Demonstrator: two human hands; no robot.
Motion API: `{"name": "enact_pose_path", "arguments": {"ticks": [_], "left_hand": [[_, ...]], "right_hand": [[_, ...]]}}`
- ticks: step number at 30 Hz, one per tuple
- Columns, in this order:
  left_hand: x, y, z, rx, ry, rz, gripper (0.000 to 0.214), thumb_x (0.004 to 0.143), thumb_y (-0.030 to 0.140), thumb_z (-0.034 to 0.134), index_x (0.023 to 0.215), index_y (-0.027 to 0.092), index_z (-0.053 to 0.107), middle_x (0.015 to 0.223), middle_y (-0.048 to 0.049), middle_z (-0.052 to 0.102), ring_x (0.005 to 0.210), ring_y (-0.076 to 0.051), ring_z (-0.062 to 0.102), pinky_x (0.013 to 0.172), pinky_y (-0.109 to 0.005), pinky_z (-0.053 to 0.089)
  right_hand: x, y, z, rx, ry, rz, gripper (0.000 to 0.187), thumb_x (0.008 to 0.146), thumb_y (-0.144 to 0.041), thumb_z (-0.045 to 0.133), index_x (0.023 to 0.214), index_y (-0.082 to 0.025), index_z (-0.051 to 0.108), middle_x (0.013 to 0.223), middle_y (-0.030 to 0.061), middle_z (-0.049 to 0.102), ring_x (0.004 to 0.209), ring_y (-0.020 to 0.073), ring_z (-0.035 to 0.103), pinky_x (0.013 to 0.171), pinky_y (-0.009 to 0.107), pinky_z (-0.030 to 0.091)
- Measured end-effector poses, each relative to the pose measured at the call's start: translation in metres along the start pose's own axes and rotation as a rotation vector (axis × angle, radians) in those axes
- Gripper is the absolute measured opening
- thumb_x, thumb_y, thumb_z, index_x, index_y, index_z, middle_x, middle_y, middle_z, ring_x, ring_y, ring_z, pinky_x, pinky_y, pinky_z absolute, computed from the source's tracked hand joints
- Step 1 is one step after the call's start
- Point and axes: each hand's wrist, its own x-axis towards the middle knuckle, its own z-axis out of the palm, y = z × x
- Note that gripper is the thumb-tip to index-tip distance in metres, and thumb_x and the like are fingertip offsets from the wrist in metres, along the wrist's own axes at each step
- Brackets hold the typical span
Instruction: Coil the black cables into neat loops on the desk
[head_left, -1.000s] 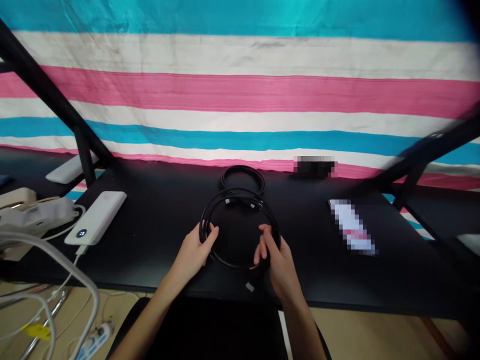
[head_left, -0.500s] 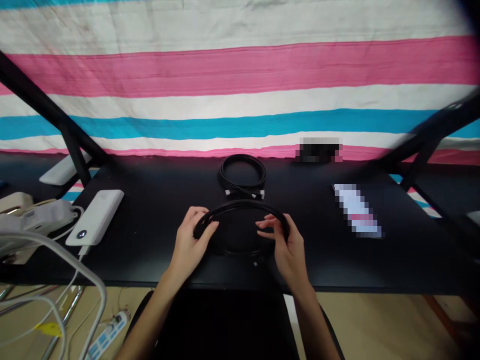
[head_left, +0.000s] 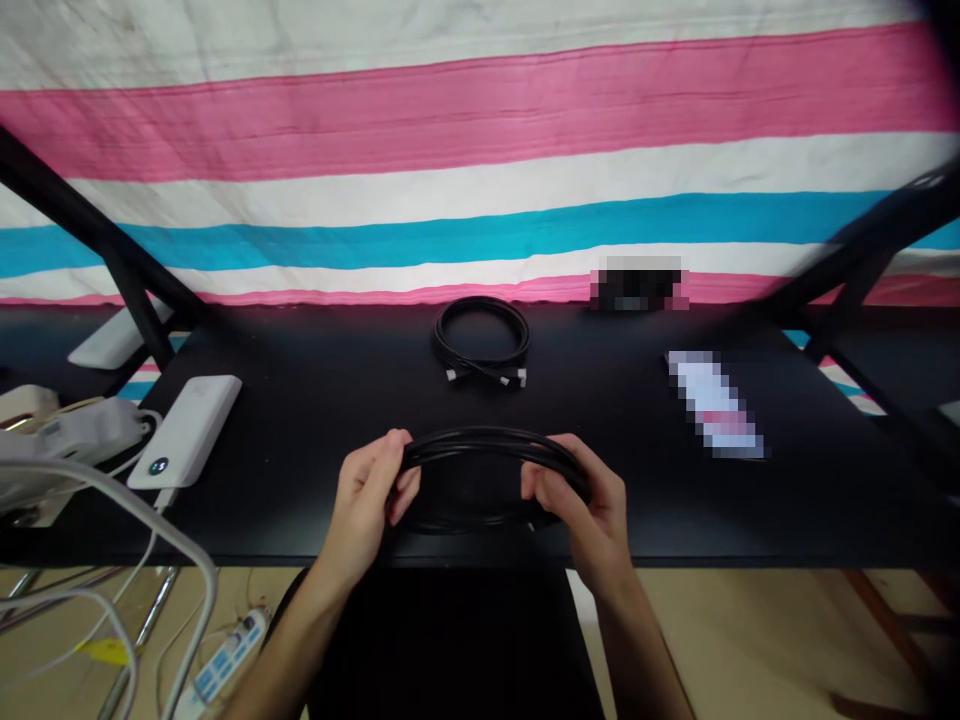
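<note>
A coiled black cable (head_left: 484, 437) is stretched between my two hands above the front part of the black table. My left hand (head_left: 371, 490) is closed round the coil's left side, with the thumb on top. On the coil's right side, my right hand (head_left: 589, 500) grips the strands with fingers curled inward. A small pale spot, perhaps a connector, shows beside the right fingers; the rest of the ends is hidden. Farther back lies a second coiled black cable (head_left: 481, 362), its light-coloured connectors turned toward me.
On the black table (head_left: 337, 400), a white power bank (head_left: 186, 432) with a plugged-in cable lies left. A blurred-out phone-like object (head_left: 716, 405) lies right. White adapters (head_left: 82, 430) and a thick white cable (head_left: 176, 540) crowd the left edge. Black frame bars slant at both sides.
Both hands have closed more firmly round the coil, which has come slightly nearer to me. The left fingers have wrapped under it. The view has shifted a little.
</note>
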Motion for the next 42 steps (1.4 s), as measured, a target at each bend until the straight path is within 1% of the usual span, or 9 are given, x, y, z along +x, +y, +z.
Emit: {"name": "enact_pose_path", "arguments": {"ticks": [4,7,12,20,24,29,34,37,42], "left_hand": [[0.006,0.009,-0.005,-0.088,-0.071,-0.073,0.042,0.085,0.046,0.049,0.057,0.015,0.045,0.045,0.0069,0.032,0.038,-0.003,0.022,0.04,-0.019,0.02],[0.004,0.013,-0.007,-0.042,-0.152,-0.048,0.039,0.086,0.046,0.047,0.063,0.015,0.052,0.044,0.0076,0.03,0.038,-0.003,0.022,0.04,-0.019,0.022],[-0.006,0.015,-0.001,0.192,-0.194,0.21,0.024,0.09,0.034,0.044,0.09,0.018,0.063,0.056,0.0034,0.048,0.043,-0.004,0.036,0.042,-0.018,0.027],[-0.007,0.021,-0.001,0.598,-0.343,0.555,0.028,0.082,0.015,0.056,0.108,0.024,0.063,0.09,-0.0008,0.069,0.054,-0.007,0.056,0.057,-0.018,0.046],[-0.009,0.022,0.003,0.643,-0.36,0.638,0.039,0.084,0.007,0.05,0.117,0.024,0.058,0.079,0.0011,0.067,0.057,-0.007,0.057,0.058,-0.018,0.047],[-0.009,0.015,0.008,0.623,-0.272,0.78,0.051,0.082,-0.004,0.043,0.122,0.025,0.056,0.076,0.0008,0.063,0.061,-0.005,0.057,0.054,-0.015,0.045],[-0.01,0.014,0.011,0.562,-0.11,0.829,0.045,0.077,-0.005,0.054,0.107,0.026,0.066,0.085,0.0006,0.068,0.065,-0.006,0.061,0.055,-0.014,0.048],[-0.012,0.018,0.012,0.542,-0.021,0.85,0.034,0.072,-0.001,0.063,0.092,0.024,0.072,0.081,0.001,0.071,0.065,-0.008,0.065,0.056,-0.015,0.051],[-0.016,0.023,0.012,0.536,0.012,0.886,0.026,0.071,0.003,0.065,0.082,0.025,0.074,0.074,0.0013,0.072,0.059,-0.01,0.066,0.049,-0.016,0.051]], "right_hand": [[0.003,-0.012,-0.004,0.133,-0.103,-0.011,0.043,0.086,-0.051,0.042,0.115,-0.024,0.057,0.065,-0.0014,0.054,0.043,0.0075,0.029,0.04,0.023,0.023],[0.001,-0.027,-0.001,-0.074,-0.033,-0.06,0.036,0.088,-0.039,0.045,0.121,-0.028,0.056,0.064,-0.002,0.054,0.044,0.0079,0.036,0.041,0.023,0.027],[-0.011,-0.044,0.012,-0.486,0.056,-0.317,0.045,0.081,-0.011,0.056,0.119,-0.033,0.058,0.067,-0.0037,0.054,0.05,0.0072,0.045,0.044,0.021,0.036],[-0.006,-0.04,0.006,-0.543,0.063,-0.493,0.041,0.075,-0.001,0.06,0.104,-0.028,0.067,0.082,-0.0012,0.066,0.065,0.0113,0.06,0.056,0.023,0.048],[-0.006,-0.035,0.008,-0.511,0.133,-0.565,0.039,0.073,0.003,0.058,0.095,-0.027,0.069,0.083,-0.0005,0.069,0.071,0.0154,0.063,0.059,0.028,0.05],[-0.007,-0.031,0.014,-0.492,0.195,-0.554,0.038,0.073,0.003,0.058,0.093,-0.027,0.07,0.087,0.0001,0.069,0.071,0.0142,0.063,0.057,0.027,0.05],[-0.005,-0.03,0.013,-0.396,0.125,-0.493,0.032,0.074,-0.002,0.06,0.092,-0.026,0.07,0.091,0.0015,0.069,0.077,0.0152,0.063,0.061,0.027,0.05],[-0.006,-0.029,0.009,-0.279,0.058,-0.344,0.024,0.082,-0.015,0.055,0.098,-0.026,0.069,0.087,0.0021,0.069,0.076,0.0151,0.063,0.062,0.027,0.049],[-0.008,-0.029,0.001,-0.129,0.028,0.014,0.026,0.089,-0.029,0.047,0.092,-0.023,0.073,0.056,-0.0005,0.063,0.056,0.012,0.059,0.059,0.026,0.047]]}}
